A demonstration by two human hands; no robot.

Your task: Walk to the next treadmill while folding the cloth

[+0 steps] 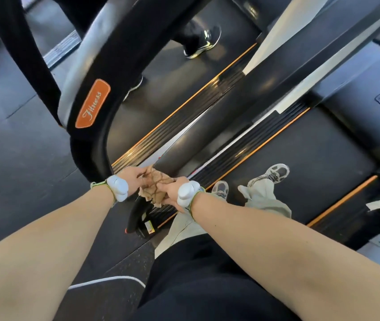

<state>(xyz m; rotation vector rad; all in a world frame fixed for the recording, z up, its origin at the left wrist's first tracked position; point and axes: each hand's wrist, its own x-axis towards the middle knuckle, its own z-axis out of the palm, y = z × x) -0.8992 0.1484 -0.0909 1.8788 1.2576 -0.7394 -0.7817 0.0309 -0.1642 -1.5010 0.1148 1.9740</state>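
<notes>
While both arms were stretched forward and down, a crumpled tan cloth (152, 185) with dark criss-cross lines was held between the two hands, above the ribbed side rail (179, 126) of a treadmill. The cloth was pinched at its upper edge by the curled fingers of the left hand (131, 176), and its lower part was gripped by the right hand (169, 189). A white band was worn on each wrist. The cloth appeared to be bunched or refolded, so a wiping step was judged to be in preparation; next, a firmer wad and contact with a surface would be called for. A curved black handrail (105, 72) with an orange label was seen at left, and another person's shoes on the neighbouring belt (161, 96).
</notes>
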